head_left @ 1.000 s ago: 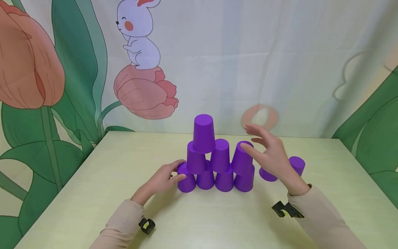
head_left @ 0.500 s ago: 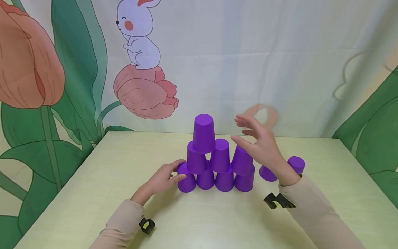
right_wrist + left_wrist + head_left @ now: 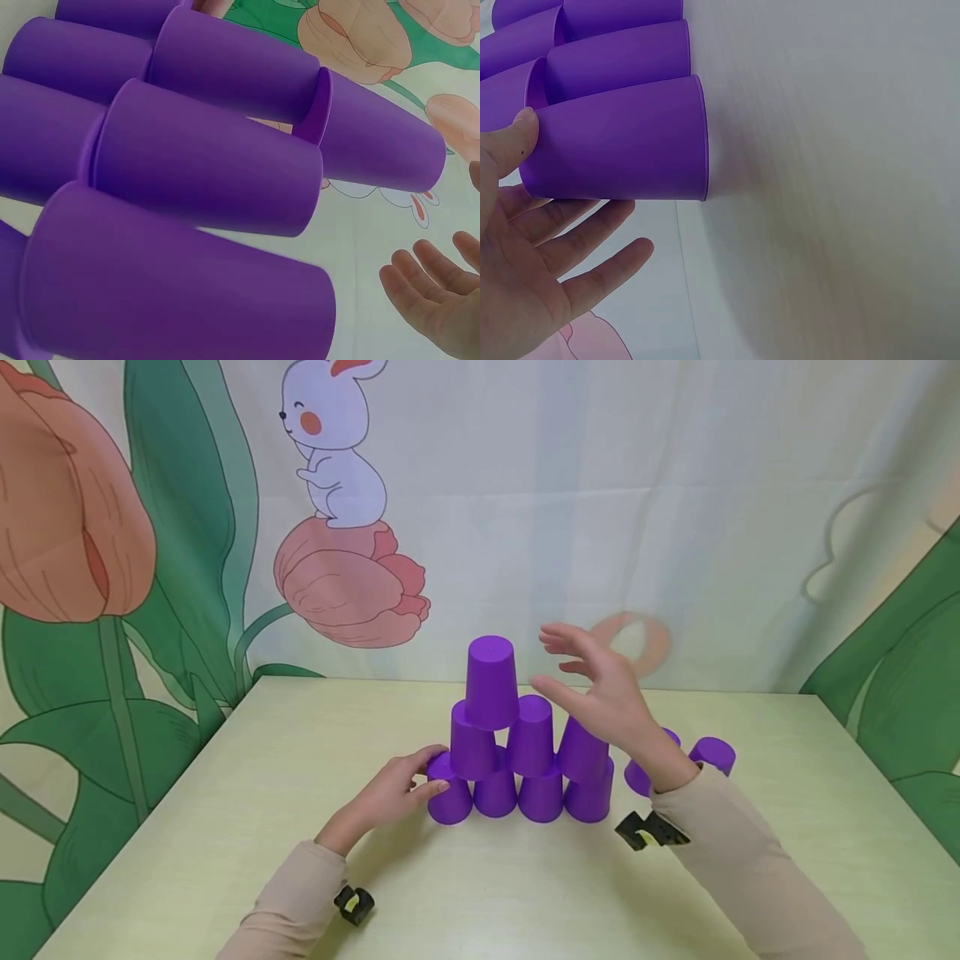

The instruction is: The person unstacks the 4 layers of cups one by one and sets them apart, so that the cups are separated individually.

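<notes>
Purple cups stand upside down in a stepped stack: several in the bottom row, three in the middle row, and one top cup (image 3: 491,683) over the middle row's left pair. My left hand (image 3: 392,789) holds the leftmost bottom cup (image 3: 622,146) near its base, thumb on the near side and fingers behind. My right hand (image 3: 611,689) is in the air right of the top cup, fingers spread and nothing in them. Its forearm side partly covers the middle row's right cup (image 3: 583,752). The right wrist view shows the right fingertips (image 3: 409,289) apart from the cups.
Two more purple cups stand right of the stack, one cup (image 3: 712,753) farther right, both partly behind the right wrist. The pale table (image 3: 487,893) meets a printed curtain (image 3: 712,527) at its back edge.
My right hand has moved left and up, away from the middle row's right cup towards the top cup. The left hand and the stack look unchanged.
</notes>
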The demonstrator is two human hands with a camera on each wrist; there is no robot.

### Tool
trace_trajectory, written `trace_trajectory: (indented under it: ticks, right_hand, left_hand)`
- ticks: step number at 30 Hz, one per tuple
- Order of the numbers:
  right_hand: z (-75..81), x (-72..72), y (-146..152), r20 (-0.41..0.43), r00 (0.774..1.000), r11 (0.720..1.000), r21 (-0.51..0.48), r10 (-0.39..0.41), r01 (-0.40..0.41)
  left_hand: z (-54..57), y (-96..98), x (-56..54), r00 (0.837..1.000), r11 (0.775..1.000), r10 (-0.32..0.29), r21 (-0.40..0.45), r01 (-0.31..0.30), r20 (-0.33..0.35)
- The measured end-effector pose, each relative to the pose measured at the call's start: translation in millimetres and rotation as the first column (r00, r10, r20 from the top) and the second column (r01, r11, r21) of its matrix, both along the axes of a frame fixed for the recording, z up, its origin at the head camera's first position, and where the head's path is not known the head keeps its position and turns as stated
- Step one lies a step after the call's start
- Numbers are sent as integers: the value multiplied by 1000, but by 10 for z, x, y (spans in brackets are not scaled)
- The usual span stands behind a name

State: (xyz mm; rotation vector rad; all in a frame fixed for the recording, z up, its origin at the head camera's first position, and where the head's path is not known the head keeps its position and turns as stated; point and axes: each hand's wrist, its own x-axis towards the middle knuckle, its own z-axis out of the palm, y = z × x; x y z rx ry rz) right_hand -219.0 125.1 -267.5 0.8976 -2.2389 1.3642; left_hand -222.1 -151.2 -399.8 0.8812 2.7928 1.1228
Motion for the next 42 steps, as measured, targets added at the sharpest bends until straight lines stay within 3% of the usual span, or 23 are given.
trace_trajectory:
  ticks: [10, 24, 42]
  right_hand:
    - [95, -90, -151, 68, 997, 998, 52, 42, -45]
    - [112, -189, -330, 29, 999, 978, 204, 30, -35]
    - [91, -171, -422, -5, 1000, 985, 174, 17, -15]
  left_hand:
    - [-10, -20, -9, 1000, 1000, -2, -5, 2, 7]
    - [-7, -19, -3, 1000, 1000, -16, 11, 16, 4]
    - [-21, -17, -15, 1000, 1000, -9, 12, 8, 7]
